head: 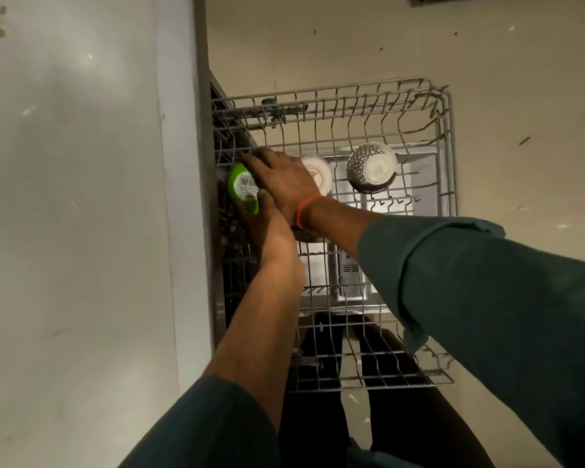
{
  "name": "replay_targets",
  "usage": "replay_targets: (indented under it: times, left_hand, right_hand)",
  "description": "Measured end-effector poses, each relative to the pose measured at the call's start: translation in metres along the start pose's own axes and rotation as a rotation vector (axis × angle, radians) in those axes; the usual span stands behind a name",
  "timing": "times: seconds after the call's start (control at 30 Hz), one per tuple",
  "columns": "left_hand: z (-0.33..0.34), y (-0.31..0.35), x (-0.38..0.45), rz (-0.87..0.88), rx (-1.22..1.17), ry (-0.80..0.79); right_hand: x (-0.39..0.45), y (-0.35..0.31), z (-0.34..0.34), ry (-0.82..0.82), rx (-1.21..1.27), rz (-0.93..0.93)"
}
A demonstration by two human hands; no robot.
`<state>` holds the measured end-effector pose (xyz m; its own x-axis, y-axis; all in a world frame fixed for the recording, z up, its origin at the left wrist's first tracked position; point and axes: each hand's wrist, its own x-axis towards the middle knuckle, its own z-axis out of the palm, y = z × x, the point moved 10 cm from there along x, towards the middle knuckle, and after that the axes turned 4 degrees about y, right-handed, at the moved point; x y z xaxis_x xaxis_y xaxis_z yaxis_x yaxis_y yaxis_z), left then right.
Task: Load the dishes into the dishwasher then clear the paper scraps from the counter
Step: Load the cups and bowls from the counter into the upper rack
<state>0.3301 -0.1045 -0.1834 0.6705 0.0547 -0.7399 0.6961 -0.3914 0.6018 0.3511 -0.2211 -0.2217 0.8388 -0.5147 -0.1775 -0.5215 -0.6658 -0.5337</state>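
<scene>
both hands (277, 184) on green cup (242, 189) in rack (448, 136)

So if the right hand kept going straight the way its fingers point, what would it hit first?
The right hand already touches the green cup; past that, probably the dark dishwasher opening, though depth is unclear.

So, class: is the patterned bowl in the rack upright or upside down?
Upside down: the patterned bowl shows its pale base ring facing up in the rack.
</scene>
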Motion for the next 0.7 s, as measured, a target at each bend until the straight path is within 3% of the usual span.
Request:
replay_targets:
  times: [0.23,0.53,0.7]
  left_hand:
    - [-0.025,-0.029,0.026,0.006,0.025,0.151]
    - [-0.040,-0.065,0.016,-0.046,0.199,0.046]
    - [-0.032,-0.056,0.012,-0.011,0.216,0.004]
  right_hand:
    - [0.022,0.002,0.044,-0.088,-0.093,-0.021]
    - [0.032,0.013,0.049,-0.041,0.092,0.082]
    - [0.049,0.014,0.034,0.025,0.020,0.083]
